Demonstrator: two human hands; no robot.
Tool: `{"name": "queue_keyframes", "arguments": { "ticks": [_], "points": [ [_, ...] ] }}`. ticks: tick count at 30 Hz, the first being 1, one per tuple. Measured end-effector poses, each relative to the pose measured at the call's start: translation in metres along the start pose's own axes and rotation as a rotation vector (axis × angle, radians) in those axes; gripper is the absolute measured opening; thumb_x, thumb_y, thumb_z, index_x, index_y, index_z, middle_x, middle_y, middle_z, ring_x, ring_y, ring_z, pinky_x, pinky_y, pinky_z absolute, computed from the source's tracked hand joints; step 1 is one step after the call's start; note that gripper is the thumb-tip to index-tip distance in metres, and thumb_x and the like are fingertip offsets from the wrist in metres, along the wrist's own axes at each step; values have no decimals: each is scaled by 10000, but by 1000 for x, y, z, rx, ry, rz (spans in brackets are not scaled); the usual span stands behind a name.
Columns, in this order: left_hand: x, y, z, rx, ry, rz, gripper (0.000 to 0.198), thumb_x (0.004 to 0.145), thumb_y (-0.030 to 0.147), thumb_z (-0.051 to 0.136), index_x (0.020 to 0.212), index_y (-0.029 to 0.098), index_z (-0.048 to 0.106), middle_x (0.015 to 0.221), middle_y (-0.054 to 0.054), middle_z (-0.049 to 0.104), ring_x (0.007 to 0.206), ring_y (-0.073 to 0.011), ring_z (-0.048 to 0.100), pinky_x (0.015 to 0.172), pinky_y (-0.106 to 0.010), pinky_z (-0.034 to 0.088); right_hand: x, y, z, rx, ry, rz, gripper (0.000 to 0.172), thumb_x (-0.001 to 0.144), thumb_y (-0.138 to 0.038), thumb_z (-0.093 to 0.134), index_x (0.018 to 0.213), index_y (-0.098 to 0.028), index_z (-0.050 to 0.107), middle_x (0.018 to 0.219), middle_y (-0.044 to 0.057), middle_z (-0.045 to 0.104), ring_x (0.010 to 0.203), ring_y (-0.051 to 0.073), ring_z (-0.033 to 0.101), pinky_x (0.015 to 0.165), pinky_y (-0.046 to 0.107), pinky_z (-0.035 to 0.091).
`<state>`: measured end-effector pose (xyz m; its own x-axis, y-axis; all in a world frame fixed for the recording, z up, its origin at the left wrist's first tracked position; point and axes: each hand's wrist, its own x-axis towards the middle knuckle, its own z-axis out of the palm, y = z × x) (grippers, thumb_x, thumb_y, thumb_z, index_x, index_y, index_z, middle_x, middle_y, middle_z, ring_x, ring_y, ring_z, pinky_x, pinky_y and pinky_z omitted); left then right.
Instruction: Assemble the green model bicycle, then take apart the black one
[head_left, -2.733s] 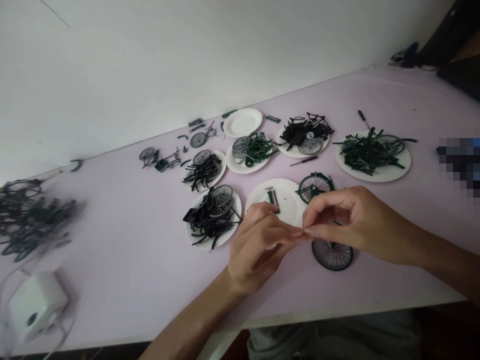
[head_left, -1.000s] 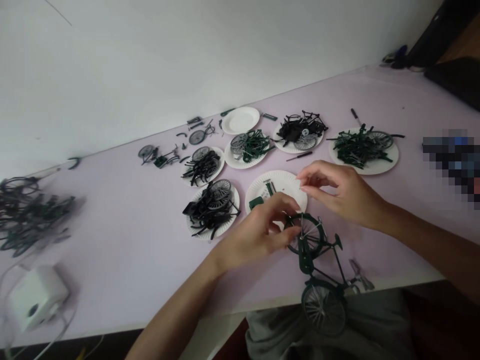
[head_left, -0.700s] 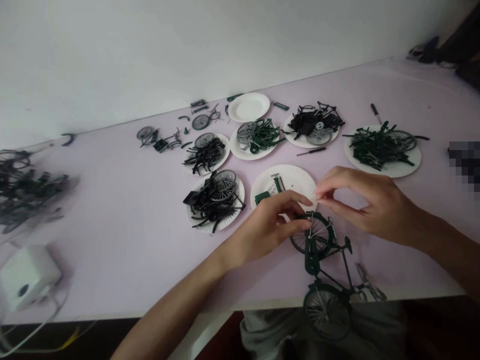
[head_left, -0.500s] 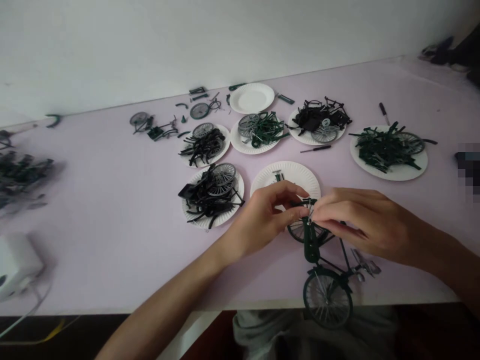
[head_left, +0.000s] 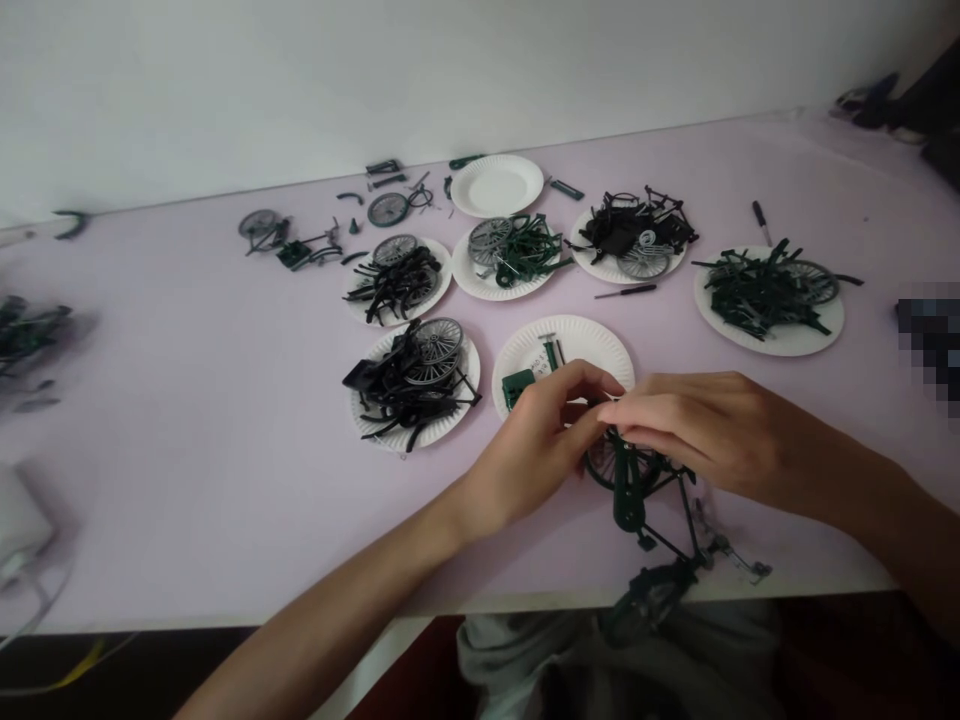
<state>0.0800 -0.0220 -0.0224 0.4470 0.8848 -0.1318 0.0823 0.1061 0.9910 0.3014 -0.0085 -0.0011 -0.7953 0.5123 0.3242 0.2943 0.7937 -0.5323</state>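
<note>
A dark green model bicycle point(head_left: 637, 500) lies at the near edge of the table, its rear wheel hanging past the edge. My left hand point(head_left: 536, 450) pinches the bicycle's front end beside the front wheel. My right hand point(head_left: 694, 430) is closed over the same spot from the right, fingertips meeting those of the left. What the right fingertips hold is too small to make out. Just behind the hands stands a white paper plate point(head_left: 581, 340) with a few small green parts.
Several more paper plates carry heaps of black and green bicycle parts, such as the plate of black parts point(head_left: 450, 425) at left and the plate of green parts point(head_left: 795, 335) at right. An empty plate point(head_left: 496, 185), a small screwdriver point(head_left: 626, 291) and loose parts lie farther back.
My right hand came down from above the plate onto the bicycle's front, meeting the left hand. The bicycle has tilted, its rear wheel now lower past the table edge. The view swung slightly.
</note>
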Motion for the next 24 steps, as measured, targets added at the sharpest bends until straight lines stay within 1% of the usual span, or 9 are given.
{"name": "queue_keyframes", "arguments": {
  "ticks": [3, 5, 8, 12, 17, 19, 22, 24],
  "points": [
    [-1, -1, 1, 7, -15, -1, 86, 1000, 208, 536, 1044, 177, 604, 920, 0, 652, 594, -55, 546, 493, -154, 492, -1, -1, 0, 0, -23, 39, 333, 1032, -170, 559, 1363, -201, 552, 1140, 41, 745, 982, 152, 718, 843, 268, 550],
    [-1, -1, 1, 12, -21, -11, 90, 999, 215, 541, 1056, 173, 597, 912, -1, 651, 568, -47, 533, 487, -154, 485, -3, -1, -1, -12, -32, 45, 348, 1030, -166, 559, 1375, -209, 545, 1157, 39, 745, 990, 154, 721, 848, 269, 551],
    [0, 0, 0, -7, -22, -39, 111, 979, 236, 575, 1066, 167, 582, 929, -8, 638, 558, -49, 534, 460, -154, 484, -3, -2, -1, -13, -28, 12, 351, 1026, -155, 558, 1373, -208, 542, 1160, 43, 746, 1020, 164, 720, 863, 278, 551],
    [2, 1, 0, -46, -27, -64, 117, 966, 240, 593, 1050, 162, 573, 927, -10, 616, 569, -54, 539, 427, -143, 473, -1, -2, -1, 23, -26, -10, 341, 1023, -145, 559, 1356, -219, 554, 1119, 34, 745, 998, 160, 718, 840, 270, 551],
    [1, -1, 0, -69, -43, -90, 117, 976, 233, 579, 1065, 158, 571, 959, -21, 610, 564, -56, 535, 406, -148, 475, -1, -4, -1, 14, -35, -42, 345, 1016, -114, 563, 1351, -191, 540, 1136, 41, 736, 1038, 148, 708, 893, 255, 543],
    [1, -2, 0, -75, -56, -95, 120, 984, 241, 569, 1071, 158, 573, 960, -23, 604, 574, -63, 539, 397, -147, 470, 0, -5, -2, -18, -29, -62, 315, 1020, -110, 554, 1329, -170, 547, 1125, 49, 741, 1028, 148, 713, 887, 255, 549],
    [2, -3, 0, -74, -58, -91, 138, 996, 278, 577, 1060, 156, 580, 940, -24, 598, 577, -69, 539, 382, -145, 464, 3, -9, -3, -94, -34, -82, 239, 1037, -106, 504, 1259, -147, 581, 1086, 61, 753, 987, 156, 726, 834, 259, 562],
    [3, -3, -1, -75, -56, -95, 144, 998, 285, 582, 1059, 154, 582, 938, -28, 598, 595, -78, 554, 377, -144, 468, 4, -12, -3, -159, -18, -66, 222, 1046, -105, 458, 1184, -165, 620, 1039, 47, 763, 934, 159, 736, 791, 260, 567]
  ]
}}
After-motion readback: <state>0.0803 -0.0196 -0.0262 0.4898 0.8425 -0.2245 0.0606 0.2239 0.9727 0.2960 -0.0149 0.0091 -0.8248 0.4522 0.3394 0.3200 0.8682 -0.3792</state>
